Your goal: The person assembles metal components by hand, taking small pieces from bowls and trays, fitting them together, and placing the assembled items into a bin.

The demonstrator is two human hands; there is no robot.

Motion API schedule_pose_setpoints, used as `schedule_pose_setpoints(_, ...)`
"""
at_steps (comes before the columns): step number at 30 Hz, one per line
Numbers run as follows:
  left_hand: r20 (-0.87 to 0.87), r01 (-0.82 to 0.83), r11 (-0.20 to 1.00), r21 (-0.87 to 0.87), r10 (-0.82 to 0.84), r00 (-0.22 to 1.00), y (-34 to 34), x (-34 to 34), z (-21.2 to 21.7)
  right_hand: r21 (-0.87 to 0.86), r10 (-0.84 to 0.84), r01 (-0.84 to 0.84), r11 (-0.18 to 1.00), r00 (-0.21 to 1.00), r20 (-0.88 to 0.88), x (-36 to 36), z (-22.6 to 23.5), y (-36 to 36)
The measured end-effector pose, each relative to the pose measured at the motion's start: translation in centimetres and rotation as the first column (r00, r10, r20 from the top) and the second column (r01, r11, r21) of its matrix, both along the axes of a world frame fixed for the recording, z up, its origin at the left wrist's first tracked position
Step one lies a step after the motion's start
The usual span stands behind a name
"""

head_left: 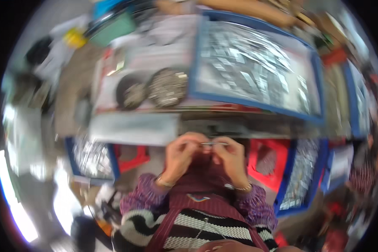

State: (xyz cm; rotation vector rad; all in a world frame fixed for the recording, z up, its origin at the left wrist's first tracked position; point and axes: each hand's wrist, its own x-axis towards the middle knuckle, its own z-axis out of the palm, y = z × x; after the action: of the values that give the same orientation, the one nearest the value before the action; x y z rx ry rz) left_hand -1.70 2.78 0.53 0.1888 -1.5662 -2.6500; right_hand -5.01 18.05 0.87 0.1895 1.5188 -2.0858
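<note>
Near the table's front edge, above my lap, I hold a thin, silvery metal piece point(214, 143) between both hands. My left hand point(181, 155) pinches its left end, and my right hand point(229, 156) grips it by the right part with thumb and fingers. The piece lies about level; motion blur hides its exact kind. Beyond the hands on the table are two round bowls of small metal parts, a darker bowl point(122, 90) and a fuller one point(149, 93). A large blue tray point(256, 105) of flat shiny metal pieces stands to their right.
Blue crates of shiny pieces flank me, a left crate point(112, 161) and a right crate point(313, 199), beside a red stool point(132, 164) and another red stool point(256, 170). A pale sheet point(134, 128) lies along the table's front edge. Someone's arm point(256, 10) reaches across the far side.
</note>
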Motion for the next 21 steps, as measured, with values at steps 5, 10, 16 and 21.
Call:
schedule_pose_setpoints(5, 0.158, 0.051, 0.998, 0.02, -0.054, 0.986, -4.3, 0.9, 1.3, 0.02, 0.081, -0.079, 0.997, 0.993, -0.081, 0.4, -0.4, 0.0)
schedule_pose_setpoints(10, -0.172, -0.404, 0.722, -0.561, 0.376, 0.911, -16.7, 1.0, 6.3, 0.076, 0.078, -0.07, 0.995, 0.991, -0.106, 0.0, -0.3, 0.7)
schedule_pose_setpoints(16, -0.665, -0.707, -0.162, -0.688, 0.531, 0.525, -33.8, 4.6, 6.9, 0.105, 0.126, -0.118, 0.987, 0.99, -0.07, 0.2, -0.5, -0.3)
schedule_pose_setpoints(21, -0.28, -0.47, 0.053, -0.881, 0.743, 0.609, -31.7, 1.1, 4.2, 0.148, 0.319, -0.308, 0.94, 0.946, -0.053, 0.5, 0.4, -1.0)
